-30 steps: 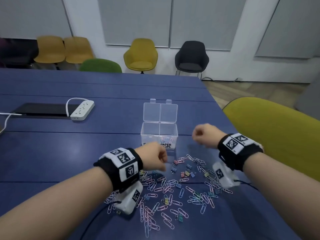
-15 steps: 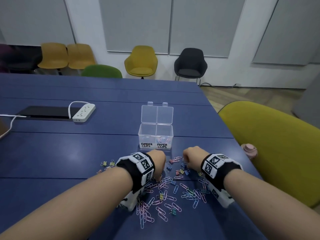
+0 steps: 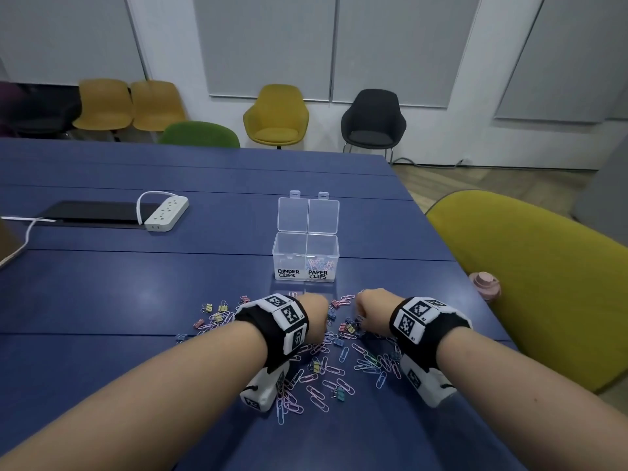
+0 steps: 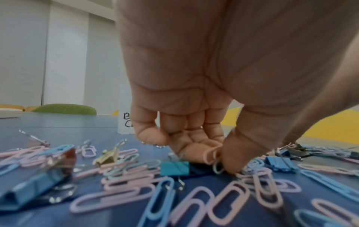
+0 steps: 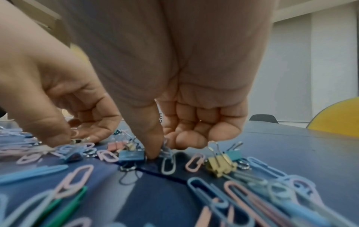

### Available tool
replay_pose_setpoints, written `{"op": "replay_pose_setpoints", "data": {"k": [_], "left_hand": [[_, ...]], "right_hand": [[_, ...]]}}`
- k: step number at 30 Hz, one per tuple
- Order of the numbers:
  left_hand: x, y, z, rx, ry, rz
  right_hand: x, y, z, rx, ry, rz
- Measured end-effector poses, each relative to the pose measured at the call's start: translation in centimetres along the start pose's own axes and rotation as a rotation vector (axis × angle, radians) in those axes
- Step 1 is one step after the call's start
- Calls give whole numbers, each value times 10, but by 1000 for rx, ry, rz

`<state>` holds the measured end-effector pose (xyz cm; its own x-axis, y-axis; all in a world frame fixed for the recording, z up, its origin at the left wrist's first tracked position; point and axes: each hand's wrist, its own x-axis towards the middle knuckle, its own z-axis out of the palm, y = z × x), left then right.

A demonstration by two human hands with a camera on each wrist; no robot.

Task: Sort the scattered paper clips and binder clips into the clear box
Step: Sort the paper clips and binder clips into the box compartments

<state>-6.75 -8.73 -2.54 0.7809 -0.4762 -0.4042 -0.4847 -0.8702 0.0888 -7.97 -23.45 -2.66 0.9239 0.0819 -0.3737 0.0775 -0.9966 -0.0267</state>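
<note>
Left hand (image 4: 194, 107) pinching pink paper clips (image 4: 210, 153) off the table (image 3: 136, 300); right hand (image 5: 174, 107) thumb and fingers closing on a pale-blue paper clip (image 5: 168, 159) beside a blue binder clip (image 5: 131, 155). Clear box (image 3: 306, 260) just beyond, lid up: some paper clips inside, binder side seemingly empty. Most clips unsorted. Blue table, power strip (image 3: 166, 212), chairs along wall.

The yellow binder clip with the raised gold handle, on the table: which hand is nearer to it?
Right. The right hand reaches down just beside the yellow binder clip; the left hand works farther away, beyond the blue binder clip.
</note>
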Motion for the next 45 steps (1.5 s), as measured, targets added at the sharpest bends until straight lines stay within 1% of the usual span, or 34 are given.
{"op": "replay_pose_setpoints", "data": {"k": [2, 4, 5, 6, 7, 8, 11, 12, 14, 15, 16, 17, 18, 19, 20, 21, 22, 23, 24, 25, 26, 27, 28, 31, 35, 38, 40, 42, 43, 44, 45], "left_hand": [[-4, 2, -2, 14, -8, -5], [-10, -2, -8, -37, 1, -20], [-15, -7, -11, -118, 21, -32], [-18, -13, -13, -246, 59, -36], [-21, -19, -13, -423, 79, -40], [-24, -25, -12, -657, 71, -32], [-35, -32, -7, -1530, -67, 7], [-37, -34, -6, -1771, -85, -11], [-39, -36, -6, -2118, -71, -59], [-40, -37, -7, -2231, -67, -78], [-42, -37, -8, -2297, -79, -86], [-43, -36, -9, -2300, -104, -89], [-43, -34, -9, -2236, -119, -101], [-44, -31, -8, -2097, -110, -112], [-42, -28, -7, -1886, -68, -124], [-42, -24, -7, -1605, -9, -125], [-42, -19, -7, -1281, 54, -122], [-42, -15, -6, -964, 111, -107], [-41, -12, -5, -715, 148, -78], [-39, -9, -3, -565, 149, -60], [-38, -6, -2, -476, 126, -62], [-36, -3, 1, -411, 102, -73], [-33, 0, 3, -358, 85, -85], [-27, 5, 3, -243, 88, -111], [-21, 1, 0, -150, 72, -94], [-21, -3, 1, -190, 83, -87], [-24, -9, 1, -249, 104, -76], [-28, -18, -1, -363, 119, -66], [-31, -23, -3, -433, 127, -55], [-34, -27, -4, -513, 131, -53], [-37, -32, -5, -627, 134, -55]], "right_hand": [[-5, 0, -2, 14, 12, -3], [-13, 4, -7, 101, 53, -5], [-18, 8, -10, 197, 86, -9], [-24, 13, -12, 335, 129, -16], [-29, 18, -13, 517, 166, -15], [-35, 23, -13, 754, 192, -12], [-49, 34, -6, 1613, 145, 18], [-52, 37, -3, 1802, 126, 37], [-56, 39, 5, 2023, 110, 52], [-56, 40, 8, 2098, 114, 43], [-57, 40, 10, 2158, 121, 32], [-58, 39, 11, 2187, 127, 27], [-59, 38, 11, 2182, 126, 26], [-60, 35, 11, 2136, 119, 28], [-60, 34, 11, 2039, 114, 35], [-59, 33, 12, 1874, 114, 48], [-57, 31, 12, 1616, 116, 62], [-56, 28, 12, 1273, 115, 62], [-56, 26, 12, 898, 96, 43], [-57, 21, 11, 580, 57, 13], [-58, 15, 10, 357, 17, -6], [-59, 11, 10, 228, -8, -15], [-60, 6, 11, 176, -25, -17], [-59, -5, 13, 144, -3, -51], [-55, -12, 14, 122, 49, -80], [-55, -14, 14, 126, 66, -104], [-53, -10, 12, 177, 84, -105], [-50, -3, 12, 299, 91, -83], [-49, 1, 11, 429, 86, -62], [-50, 3, 11, 615, 77, -39], [-52, 5, 11, 861, 60, -18]]}}
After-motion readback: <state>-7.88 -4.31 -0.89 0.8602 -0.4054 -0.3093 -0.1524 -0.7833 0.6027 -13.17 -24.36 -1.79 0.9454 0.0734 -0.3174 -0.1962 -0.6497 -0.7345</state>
